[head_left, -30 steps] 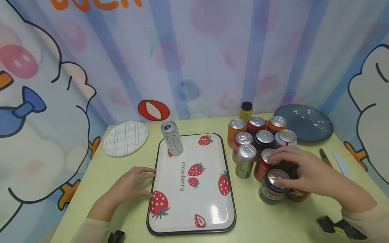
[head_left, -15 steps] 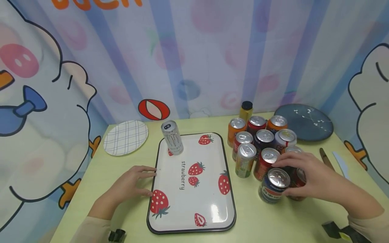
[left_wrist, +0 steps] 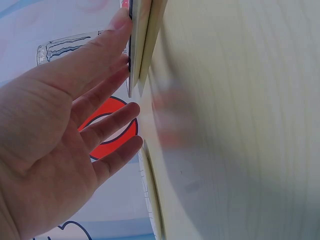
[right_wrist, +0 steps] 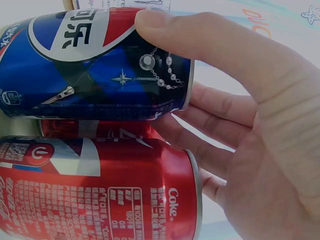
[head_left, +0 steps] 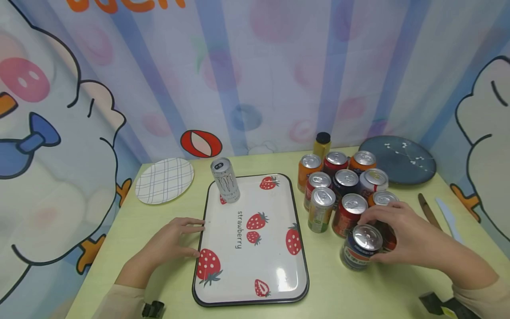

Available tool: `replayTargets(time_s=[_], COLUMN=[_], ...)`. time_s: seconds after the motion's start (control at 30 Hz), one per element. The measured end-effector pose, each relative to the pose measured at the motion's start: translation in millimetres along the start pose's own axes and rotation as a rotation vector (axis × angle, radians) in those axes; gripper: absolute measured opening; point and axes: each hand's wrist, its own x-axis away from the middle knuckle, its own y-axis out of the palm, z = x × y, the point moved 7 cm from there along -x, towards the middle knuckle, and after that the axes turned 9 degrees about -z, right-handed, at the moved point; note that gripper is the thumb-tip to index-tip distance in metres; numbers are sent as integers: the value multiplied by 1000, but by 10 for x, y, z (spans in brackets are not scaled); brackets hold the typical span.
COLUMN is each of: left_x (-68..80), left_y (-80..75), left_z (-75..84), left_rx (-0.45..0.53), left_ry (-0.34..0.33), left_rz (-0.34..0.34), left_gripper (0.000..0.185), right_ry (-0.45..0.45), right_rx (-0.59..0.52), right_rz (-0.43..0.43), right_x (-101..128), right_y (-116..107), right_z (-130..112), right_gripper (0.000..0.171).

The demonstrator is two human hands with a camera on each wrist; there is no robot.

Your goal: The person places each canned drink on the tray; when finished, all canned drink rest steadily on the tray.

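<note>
My right hand [head_left: 412, 237] grips a blue Pepsi can [head_left: 356, 254] at the front of a group of cans, thumb on its near side and fingers behind it. In the right wrist view the thumb presses near the top of the Pepsi can [right_wrist: 105, 92], and a red Coke can [right_wrist: 115, 195] stands right beside it. My left hand [head_left: 171, 239] rests with loosely extended fingers at the left edge of a white strawberry tray [head_left: 275, 270]. The left wrist view shows the thumb at the tray's edge. A silver Monster can [head_left: 228, 184] stands on the tray's far left corner.
Several soda cans [head_left: 322, 210] stand close together right of the tray, with a yellow black-capped bottle [head_left: 322, 146] behind. A dark plate [head_left: 410, 166] lies at the back right, near two knives [head_left: 428, 212]. A checked plate [head_left: 164, 181] lies at the back left.
My right hand has come down from over the can tops and closed its thumb and fingers round the Pepsi can, which has shifted slightly. The left hand stays at the tray's edge.
</note>
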Motion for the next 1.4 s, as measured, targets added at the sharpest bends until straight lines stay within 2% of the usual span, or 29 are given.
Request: replayTargets(time_s=[0.17, 0.4, 0.67, 0.8, 0.93, 1.07, 1.23, 1.4], left_x=[10, 21, 2, -12, -11, -13, -11, -5], left_y=[5, -20, -24, -22, -22, -21, -14, 9], left_z=[-9, -7, -5, -7, -8, -5, -5, -10], left_rx=[13, 15, 12, 7, 10, 17, 17, 15], left_ry=[-8, 10, 27, 24, 14, 5, 7, 32], left_rz=[-1, 6, 9, 10, 11, 5, 2, 10], left_gripper=[70, 70, 69, 69, 69, 69, 68, 68], right_ry=[-24, -84, -229, -239, -199, -144, -29, 59], right_rx=[37, -41, -133, -196, -225, -246, -322, -353], right_rz=[42, 67, 143, 131, 139, 191, 287, 383], right_x=[3, -81, -425, -690, -983, -1255, -1543, -1775], right_y=[12, -45, -106, -67, 13, 110, 262, 410], right_z=[-59, -333, -745, -905, -1026, -1077, -1037, -951], right_gripper=[69, 73, 71, 67, 65, 65, 64, 64])
